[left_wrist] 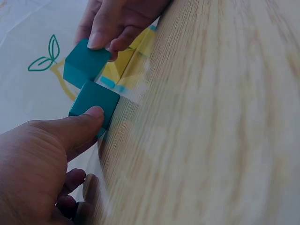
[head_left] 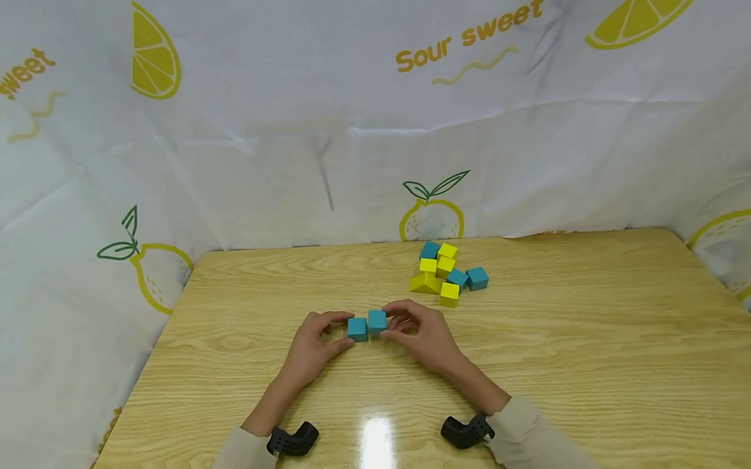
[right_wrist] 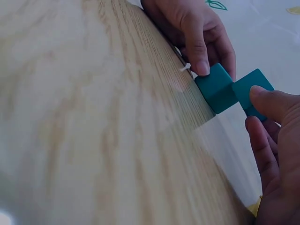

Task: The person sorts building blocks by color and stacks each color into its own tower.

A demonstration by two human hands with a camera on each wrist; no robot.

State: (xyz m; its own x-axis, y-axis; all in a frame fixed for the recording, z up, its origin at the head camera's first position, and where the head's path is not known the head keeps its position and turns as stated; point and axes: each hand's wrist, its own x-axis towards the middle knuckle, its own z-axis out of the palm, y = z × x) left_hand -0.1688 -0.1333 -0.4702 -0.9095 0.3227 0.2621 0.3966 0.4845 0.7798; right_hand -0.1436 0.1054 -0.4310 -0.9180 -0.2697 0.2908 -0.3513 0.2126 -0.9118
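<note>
Near the middle of the table, my left hand [head_left: 310, 347] pinches a blue cube [head_left: 357, 329] between thumb and fingers. This cube appears to stand on the tabletop. Just to its right, my right hand [head_left: 428, 335] pinches a second blue cube [head_left: 377, 322]. In the right wrist view the right hand's cube [right_wrist: 252, 89] sits a little higher than the left hand's cube [right_wrist: 216, 89], seemingly off the table. The two cubes are edge to edge in the left wrist view; whether they touch, I cannot tell.
Behind the right hand lies a loose group of blocks: several yellow cubes [head_left: 449, 294], a yellow sloped piece [head_left: 424, 284] and 3 blue cubes [head_left: 478, 278]. The wooden table [head_left: 583, 365] ends at a white lemon-print cloth [head_left: 320, 173] at the back and sides.
</note>
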